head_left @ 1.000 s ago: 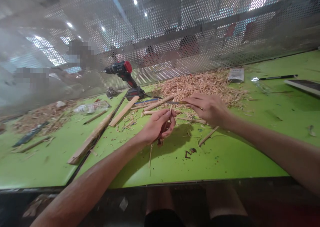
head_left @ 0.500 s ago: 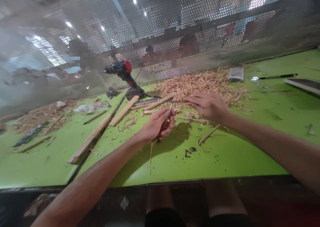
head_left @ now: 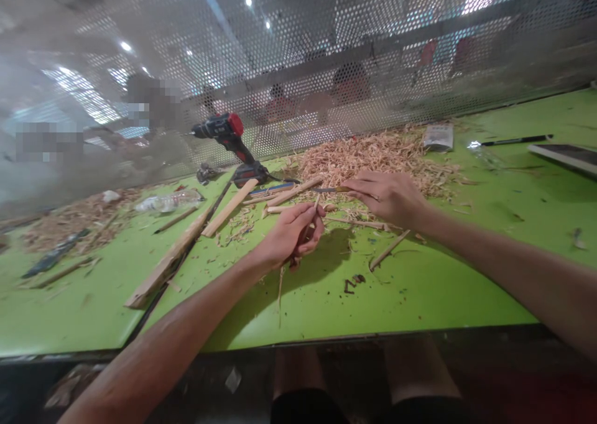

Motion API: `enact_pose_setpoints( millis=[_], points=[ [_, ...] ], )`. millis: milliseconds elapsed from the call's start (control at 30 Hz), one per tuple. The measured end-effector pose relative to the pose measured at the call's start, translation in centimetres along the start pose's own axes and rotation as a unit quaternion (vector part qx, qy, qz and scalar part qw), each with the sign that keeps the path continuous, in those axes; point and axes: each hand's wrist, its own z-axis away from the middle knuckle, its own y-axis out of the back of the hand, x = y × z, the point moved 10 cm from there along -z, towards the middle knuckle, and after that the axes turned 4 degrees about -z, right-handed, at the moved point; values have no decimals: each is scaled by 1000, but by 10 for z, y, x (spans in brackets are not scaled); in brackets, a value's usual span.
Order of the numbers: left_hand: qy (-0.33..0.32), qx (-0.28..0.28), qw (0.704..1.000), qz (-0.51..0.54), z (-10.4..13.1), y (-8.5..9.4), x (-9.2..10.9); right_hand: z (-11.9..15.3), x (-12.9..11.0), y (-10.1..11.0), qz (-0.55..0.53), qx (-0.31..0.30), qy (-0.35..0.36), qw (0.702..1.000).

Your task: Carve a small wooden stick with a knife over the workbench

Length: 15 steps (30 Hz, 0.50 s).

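My left hand (head_left: 295,234) is closed around a thin wooden stick (head_left: 318,200), whose pale tip sticks up past the thumb. Below that hand dangles a thin curl of wood (head_left: 280,293). To its right, my right hand (head_left: 387,199) grips the brownish-yellow handle of a knife (head_left: 342,189). The knife's narrow grey blade points left, just beyond the stick's tip; whether the two touch I cannot tell. Under the hands, a slim stick (head_left: 359,223) and a shorter stick (head_left: 389,250) lie on the green table (head_left: 448,287).
Behind the hands spreads a large heap of wood shavings (head_left: 368,156). A cordless drill (head_left: 237,147) stands beside it, near a flat wooden strip (head_left: 231,208) and a long wooden piece (head_left: 168,259). A plastic bottle (head_left: 170,200) lies left. Perforated metal screening (head_left: 303,57) closes the back.
The whole view has shifted very slightly. Both hands keep nearly the same place and the same hold on the stick and the knife.
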Motion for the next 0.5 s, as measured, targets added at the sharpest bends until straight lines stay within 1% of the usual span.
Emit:
enact_pose_setpoints(
  millis=[500],
  points=[
    [14, 4, 1000, 1, 0, 1, -1, 0, 5, -1, 26, -23, -16, 999]
  ],
)
